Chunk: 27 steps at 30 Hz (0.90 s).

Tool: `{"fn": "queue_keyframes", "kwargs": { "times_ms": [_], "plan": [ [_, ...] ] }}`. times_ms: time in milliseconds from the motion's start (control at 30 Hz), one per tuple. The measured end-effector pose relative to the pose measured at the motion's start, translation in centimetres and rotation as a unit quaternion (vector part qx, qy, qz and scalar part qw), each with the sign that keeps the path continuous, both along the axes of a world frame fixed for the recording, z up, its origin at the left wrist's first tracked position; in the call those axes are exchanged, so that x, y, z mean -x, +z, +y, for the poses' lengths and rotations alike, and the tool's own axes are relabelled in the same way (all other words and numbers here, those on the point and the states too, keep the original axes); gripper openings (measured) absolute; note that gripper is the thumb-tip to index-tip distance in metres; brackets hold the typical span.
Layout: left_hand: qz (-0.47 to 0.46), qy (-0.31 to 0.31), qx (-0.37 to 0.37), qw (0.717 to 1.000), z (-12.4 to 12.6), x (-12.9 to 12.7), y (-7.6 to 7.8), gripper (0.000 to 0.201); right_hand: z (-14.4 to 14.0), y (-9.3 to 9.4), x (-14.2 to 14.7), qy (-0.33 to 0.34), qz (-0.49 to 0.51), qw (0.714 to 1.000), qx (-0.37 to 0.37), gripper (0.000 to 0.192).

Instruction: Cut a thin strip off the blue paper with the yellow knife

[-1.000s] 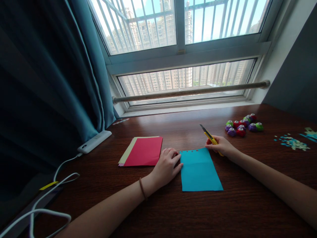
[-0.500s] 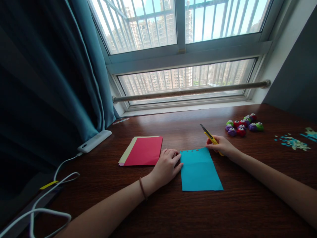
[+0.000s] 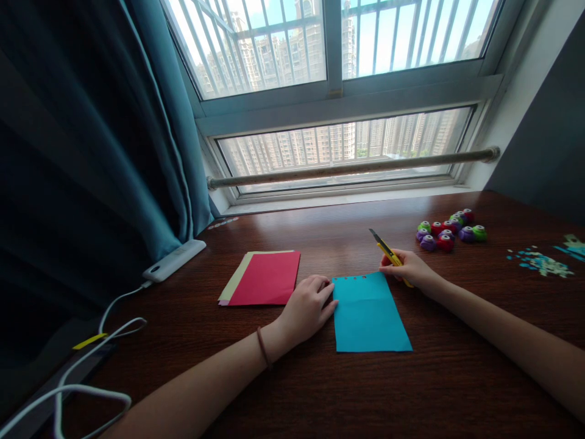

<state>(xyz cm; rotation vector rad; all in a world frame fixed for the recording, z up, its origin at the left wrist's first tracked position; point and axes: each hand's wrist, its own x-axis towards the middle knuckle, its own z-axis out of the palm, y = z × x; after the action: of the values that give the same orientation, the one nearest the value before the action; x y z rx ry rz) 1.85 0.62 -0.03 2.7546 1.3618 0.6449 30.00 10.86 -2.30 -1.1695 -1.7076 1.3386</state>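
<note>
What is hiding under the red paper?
Under the red paper lies a pale yellow sheet, peeking out along its left and top edges. A thin purple edge shows at the bottom left corner. How many more sheets lie beneath is covered.

The right hand (image 3: 406,267) covers the rear of the yellow utility knife (image 3: 386,250), so only its front part shows, pointing to 11 o'clock. The white cable (image 3: 86,390) runs off the picture at 8 o'clock. The paper scraps (image 3: 542,262) at 3 o'clock are too small to tell their shapes, and the edge crops them.
</note>
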Motion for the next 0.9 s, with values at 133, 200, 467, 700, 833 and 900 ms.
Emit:
{"fn": "queue_keyframes", "kwargs": {
  "times_ms": [133, 200, 467, 700, 833, 900],
  "plan": [
    [0.004, 0.001, 0.003, 1.000, -0.04, -0.01, 0.05, 0.027, -0.13, 0.22, 0.08, -0.003, -0.001, 1.000, 0.003, 0.034],
    [0.006, 0.001, 0.005, 1.000, -0.07, -0.01, 0.08, 0.027, -0.23, 0.37, 0.14, -0.005, -0.005, 1.000, 0.004, 0.034],
    [0.012, 0.002, 0.005, 1.000, -0.10, 0.07, 0.10, 0.029, -0.38, 0.67, 0.21, -0.005, -0.013, 1.000, 0.000, 0.034],
    [0.021, 0.003, 0.003, 1.000, 0.04, 0.04, 0.09, 0.029, -0.29, 0.59, 0.22, -0.004, -0.010, 1.000, 0.002, 0.034],
    [0.025, 0.004, -0.001, 1.000, 0.05, 0.02, -0.07, 0.029, -0.35, 0.60, 0.23, -0.007, -0.017, 1.000, 0.002, 0.035],
    [0.028, 0.004, -0.004, 1.000, 0.00, 0.03, -0.12, 0.029, -0.40, 0.64, 0.23, -0.006, -0.019, 1.000, 0.001, 0.035]
  ]
}}
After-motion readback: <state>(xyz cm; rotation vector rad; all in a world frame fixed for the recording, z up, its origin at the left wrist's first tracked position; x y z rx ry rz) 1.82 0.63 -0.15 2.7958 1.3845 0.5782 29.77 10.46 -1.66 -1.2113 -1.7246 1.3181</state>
